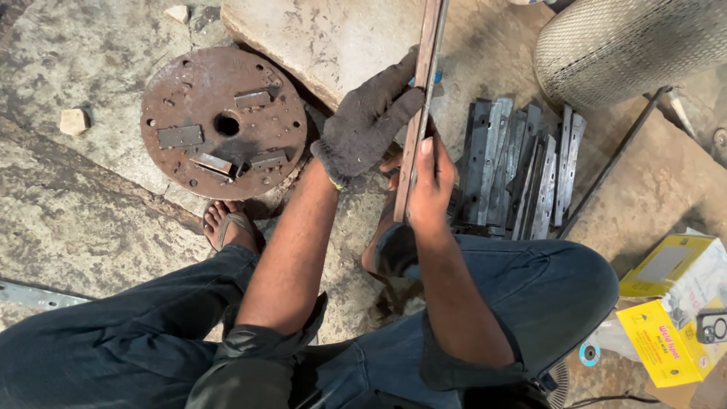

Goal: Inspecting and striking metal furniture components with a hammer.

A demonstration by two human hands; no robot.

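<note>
I see the left hand (369, 121), in a dark grey knit glove, reaching forward from a bare forearm, its fingers clenched round a long, narrow rusty steel strip (421, 91). The bare right hand (430, 180) sits just below it, thumb flat along the strip's edge, fingers wrapped behind. The strip stands on end between both palms, its upper end out of frame. Just right lies a stack of grey punched metal bars (515, 163); left, a rusty round steel plate (223, 121) on the concrete floor (68, 197).
</note>
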